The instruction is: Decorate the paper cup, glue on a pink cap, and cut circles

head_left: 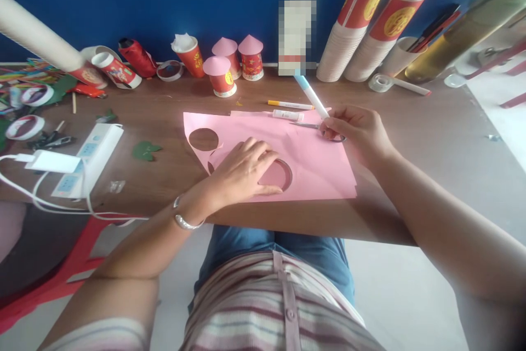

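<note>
Pink paper (320, 148) lies on the table in front of me, with a round hole cut in its left part. On that paper my left hand (250, 167) grips a thin round ring (290, 177), thumb on the near side and fingers across its left part. My right hand (355, 132) pinches a white marker (311, 95) with a light-blue end, tilted up and to the left above the paper. Close by that hand are scissors (306, 125), partly covered by its fingers. A glue stick (287, 115) and a yellow-ended marker (290, 104) lie just behind.
Several paper cups with pink cone tops (217, 66) stand toward the back wall. Tall stacks of paper cups (339, 47) and a bottle (460, 39) are at the back right. A power strip (92, 159) with cables and green scraps (146, 150) lie left.
</note>
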`<state>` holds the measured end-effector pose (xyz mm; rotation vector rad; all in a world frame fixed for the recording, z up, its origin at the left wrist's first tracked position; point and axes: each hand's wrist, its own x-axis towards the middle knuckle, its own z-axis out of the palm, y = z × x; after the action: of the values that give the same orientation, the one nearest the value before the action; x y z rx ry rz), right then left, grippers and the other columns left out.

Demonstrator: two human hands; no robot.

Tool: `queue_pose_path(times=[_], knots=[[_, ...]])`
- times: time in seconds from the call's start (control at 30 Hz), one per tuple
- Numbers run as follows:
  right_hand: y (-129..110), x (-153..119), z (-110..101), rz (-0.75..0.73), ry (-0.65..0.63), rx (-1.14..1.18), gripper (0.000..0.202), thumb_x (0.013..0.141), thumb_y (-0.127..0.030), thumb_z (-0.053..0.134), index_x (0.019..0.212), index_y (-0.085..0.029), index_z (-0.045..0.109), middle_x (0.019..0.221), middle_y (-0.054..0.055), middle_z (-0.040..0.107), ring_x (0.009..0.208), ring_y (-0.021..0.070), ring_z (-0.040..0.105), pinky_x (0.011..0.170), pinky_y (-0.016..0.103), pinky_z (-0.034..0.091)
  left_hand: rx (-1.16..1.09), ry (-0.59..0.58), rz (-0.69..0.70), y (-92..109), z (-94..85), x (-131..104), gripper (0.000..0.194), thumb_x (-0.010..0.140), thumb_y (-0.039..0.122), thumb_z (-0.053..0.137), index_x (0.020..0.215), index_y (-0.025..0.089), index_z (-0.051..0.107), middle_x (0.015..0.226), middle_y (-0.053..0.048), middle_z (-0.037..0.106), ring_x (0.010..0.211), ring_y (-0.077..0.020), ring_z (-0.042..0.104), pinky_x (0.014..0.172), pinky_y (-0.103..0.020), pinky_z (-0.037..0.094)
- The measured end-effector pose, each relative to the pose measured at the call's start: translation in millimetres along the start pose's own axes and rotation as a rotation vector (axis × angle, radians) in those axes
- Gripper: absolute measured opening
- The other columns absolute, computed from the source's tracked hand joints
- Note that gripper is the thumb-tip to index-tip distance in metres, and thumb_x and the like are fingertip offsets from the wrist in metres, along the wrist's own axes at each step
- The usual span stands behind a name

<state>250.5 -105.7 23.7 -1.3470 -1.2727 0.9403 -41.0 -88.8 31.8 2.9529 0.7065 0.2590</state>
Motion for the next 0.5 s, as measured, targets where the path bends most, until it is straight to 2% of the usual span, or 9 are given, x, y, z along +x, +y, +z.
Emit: queue_pose_path(times=[0.1,0.2,0.27,0.33,0.4,0.5], knots=[[-4,-2,3,-0.023,-0.052,0.019,0.017,0.083,-0.032,0.080,0.076,-0.019,0.071,0.071,0.002,0.068,0.062,0.0123,0.060,0.058,0.026,0.052,-0.021,0.176,-0.037,-1,-18.2,-1,0.042,0.097,0.042,0.067,0.130,0.015,0.061,0.122,-0.013,0.065,0.115,-0.0283,0.061,0.102,-0.045,0.053],[-14,-5,11,-0.015,-0.089,0.017,0.014,0.084,-0.030,0.080,0.076,-0.020,0.073,0.070,0.001,0.068,0.061,0.0120,0.061,0.059,0.026,0.054,0.068,0.336,-0.159,-3,-41.7,3,0.046,0.100,0.034,0.061,0.142,0.020,0.053,0.133,-0.014,0.058,0.124,-0.0324,0.058,0.107,-0.052,0.050],[-19,-8,17,0.009,-0.099,0.025,0.014,0.081,-0.028,0.082,0.075,-0.020,0.074,0.068,0.000,0.068,0.060,0.0119,0.061,0.059,0.027,0.055,0.127,0.306,-0.180,-7,-51.3,10,0.045,0.102,0.034,0.056,0.144,0.019,0.053,0.135,-0.015,0.057,0.126,-0.0348,0.057,0.106,-0.055,0.048],[-22,-11,22,0.032,-0.116,0.048,0.014,0.079,-0.028,0.085,0.075,-0.020,0.075,0.068,0.000,0.068,0.059,0.0123,0.061,0.059,0.028,0.056,0.161,0.259,-0.163,-14,-51.9,18,0.036,0.104,0.032,0.051,0.136,0.019,0.059,0.126,-0.013,0.060,0.124,-0.0349,0.059,0.103,-0.056,0.049],[-20,-14,23,0.049,-0.140,0.086,0.015,0.078,-0.030,0.086,0.076,-0.020,0.075,0.068,0.000,0.069,0.060,0.0126,0.062,0.060,0.028,0.057,0.163,0.223,-0.123,-23,-45.5,25,0.029,0.105,0.029,0.046,0.121,0.017,0.067,0.112,-0.010,0.062,0.118,-0.0323,0.061,0.098,-0.054,0.050],[-13,-17,24,0.048,-0.132,0.214,0.023,0.075,-0.037,0.089,0.078,-0.020,0.075,0.068,-0.001,0.066,0.059,0.0121,0.059,0.059,0.029,0.058,0.158,0.197,-0.102,-29,-33.4,33,0.033,0.107,0.028,0.041,0.108,0.015,0.072,0.099,-0.009,0.063,0.107,-0.0274,0.063,0.092,-0.046,0.050]])
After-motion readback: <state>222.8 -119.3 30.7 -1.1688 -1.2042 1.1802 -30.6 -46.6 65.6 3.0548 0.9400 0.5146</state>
